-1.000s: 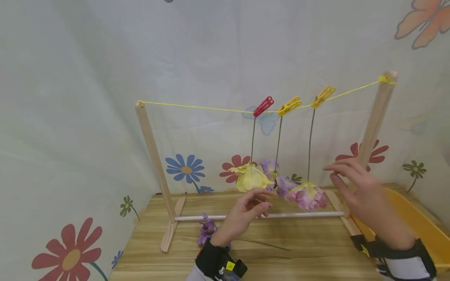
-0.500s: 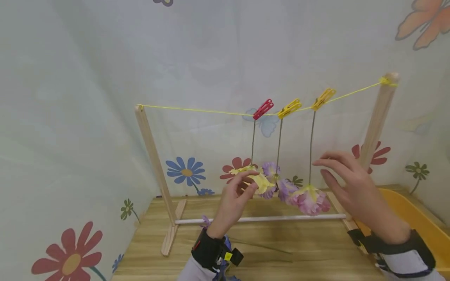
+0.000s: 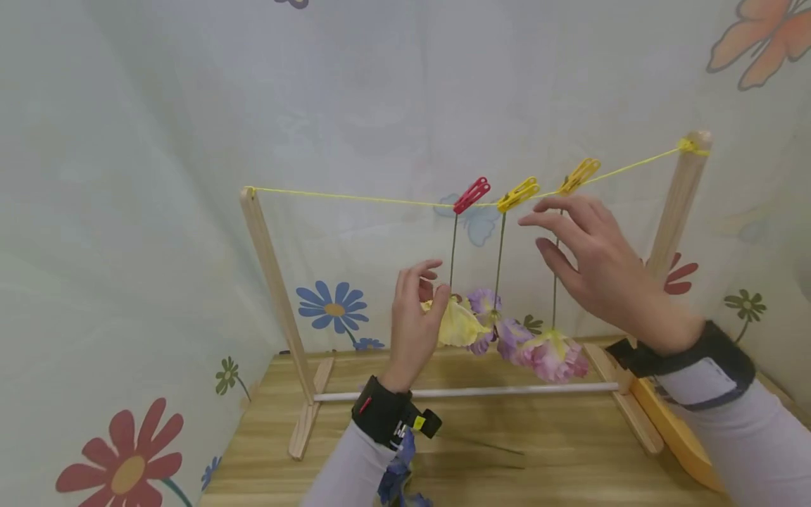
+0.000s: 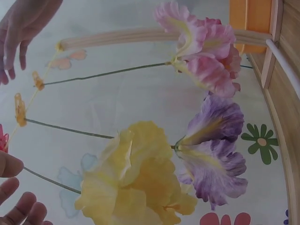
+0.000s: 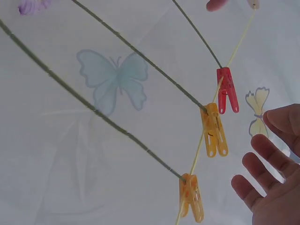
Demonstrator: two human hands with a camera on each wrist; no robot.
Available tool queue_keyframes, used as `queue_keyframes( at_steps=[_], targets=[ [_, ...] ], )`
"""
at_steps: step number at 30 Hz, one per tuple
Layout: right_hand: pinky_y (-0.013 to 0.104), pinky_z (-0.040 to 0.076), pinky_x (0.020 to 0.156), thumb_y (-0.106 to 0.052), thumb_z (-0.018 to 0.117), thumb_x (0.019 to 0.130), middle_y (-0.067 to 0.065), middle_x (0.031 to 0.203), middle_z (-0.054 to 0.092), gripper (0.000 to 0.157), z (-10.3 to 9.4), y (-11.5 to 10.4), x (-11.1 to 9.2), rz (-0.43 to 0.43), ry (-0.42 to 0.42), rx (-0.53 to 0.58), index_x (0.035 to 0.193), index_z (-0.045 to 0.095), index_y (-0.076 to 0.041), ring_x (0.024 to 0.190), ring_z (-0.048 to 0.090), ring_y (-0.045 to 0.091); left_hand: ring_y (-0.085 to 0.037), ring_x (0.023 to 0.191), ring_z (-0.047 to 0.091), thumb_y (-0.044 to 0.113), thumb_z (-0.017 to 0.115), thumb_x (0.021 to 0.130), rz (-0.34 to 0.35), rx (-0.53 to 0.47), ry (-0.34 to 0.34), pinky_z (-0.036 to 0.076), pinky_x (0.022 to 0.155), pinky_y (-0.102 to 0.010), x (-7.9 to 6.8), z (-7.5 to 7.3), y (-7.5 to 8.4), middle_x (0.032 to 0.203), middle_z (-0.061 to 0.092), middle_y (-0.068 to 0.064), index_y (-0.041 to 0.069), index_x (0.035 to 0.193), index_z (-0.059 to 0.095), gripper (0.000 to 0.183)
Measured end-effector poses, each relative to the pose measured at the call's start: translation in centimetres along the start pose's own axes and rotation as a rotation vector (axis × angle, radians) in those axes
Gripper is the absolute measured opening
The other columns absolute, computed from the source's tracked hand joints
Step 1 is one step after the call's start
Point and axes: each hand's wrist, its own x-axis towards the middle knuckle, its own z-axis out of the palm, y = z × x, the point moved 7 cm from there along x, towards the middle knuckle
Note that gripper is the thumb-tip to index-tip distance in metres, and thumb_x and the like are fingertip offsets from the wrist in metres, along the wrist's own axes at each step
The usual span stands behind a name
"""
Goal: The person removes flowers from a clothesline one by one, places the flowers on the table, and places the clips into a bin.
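A yellow string (image 3: 348,196) carries a red clothespin (image 3: 472,196) and two yellow clothespins (image 3: 518,195), each pinning a stem. From them hang upside down a yellow artificial flower (image 3: 464,327), a purple one (image 4: 215,150) and a pink one (image 3: 551,358). My left hand (image 3: 415,317), fingers loosely bent and holding nothing, is beside the yellow flower and overlaps its edge in the head view. My right hand (image 3: 592,260) is raised in front of the rightmost stem, just below its clothespin. In the right wrist view its fingers (image 5: 262,171) are spread beside the clothespins, with nothing between them.
Wooden posts (image 3: 678,204) on feet hold the string, joined low down by a white rod (image 3: 519,390). Blue flowers (image 3: 395,479) and loose stems lie on the wooden table (image 3: 570,458). An orange-yellow bin (image 3: 681,440) stands at the right, partly behind my right arm.
My left hand has risen and moved slightly left, to the yellow flower. My right hand has moved up and left towards the clothespins. The hanging flowers stay pinned.
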Motion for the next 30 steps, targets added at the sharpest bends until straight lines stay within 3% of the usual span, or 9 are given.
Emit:
queue_keyframes(
  at_steps=[7,12,17,21,26,30],
  targets=[
    [0.061,0.037,0.100,0.011,0.070,0.090,0.023,0.128,0.057,0.039,0.5,0.2,3.3,-0.027,-0.080,-0.028,0.127,0.065,0.000,0.121,0.050,0.044,-0.030,0.117,0.052,0.014,0.061,0.103,-0.010,-0.008,-0.080,0.046,0.095,-0.041,1.8,0.8,0.1,0.125,0.053,-0.014,0.007,0.147,0.051,0.045],
    [0.061,0.036,0.107,0.007,0.070,0.094,0.021,0.132,0.058,0.041,1.5,0.8,4.8,-0.009,-0.147,-0.047,0.134,0.062,0.000,0.129,0.048,0.042,-0.035,0.119,0.054,0.009,0.059,0.103,-0.024,-0.037,-0.129,0.048,0.102,-0.050,2.1,1.4,-0.1,0.127,0.054,-0.020,0.005,0.149,0.048,0.047],
    [0.062,0.034,0.112,0.000,0.069,0.097,0.023,0.142,0.054,0.048,2.8,1.6,6.4,-0.006,-0.254,-0.087,0.144,0.056,0.000,0.135,0.046,0.044,-0.032,0.118,0.062,0.005,0.057,0.105,-0.074,-0.047,-0.166,0.053,0.102,-0.040,2.2,1.9,-0.3,0.129,0.058,-0.016,0.008,0.152,0.046,0.049],
    [0.064,0.031,0.115,-0.003,0.069,0.099,0.025,0.147,0.050,0.052,3.4,2.1,7.0,0.023,-0.346,-0.070,0.148,0.052,0.000,0.139,0.042,0.046,-0.029,0.119,0.063,0.006,0.057,0.105,-0.093,-0.005,-0.165,0.055,0.099,-0.038,2.3,2.0,-0.4,0.129,0.060,-0.014,0.011,0.153,0.045,0.050],
    [0.063,0.029,0.116,-0.005,0.068,0.100,0.025,0.148,0.049,0.052,4.0,2.4,7.7,0.051,-0.426,-0.054,0.149,0.052,0.001,0.140,0.040,0.046,-0.029,0.118,0.064,0.006,0.057,0.105,-0.083,0.016,-0.163,0.056,0.097,-0.037,2.5,2.1,-0.5,0.129,0.060,-0.016,0.010,0.153,0.045,0.049],
    [0.062,0.031,0.117,-0.007,0.068,0.101,0.026,0.146,0.050,0.050,4.9,2.4,8.1,0.065,-0.495,-0.095,0.148,0.052,0.003,0.139,0.043,0.047,-0.029,0.107,0.068,0.004,0.057,0.106,-0.066,0.004,-0.155,0.059,0.090,-0.032,2.6,2.1,-0.6,0.123,0.062,-0.017,0.009,0.151,0.047,0.047]
  ],
)
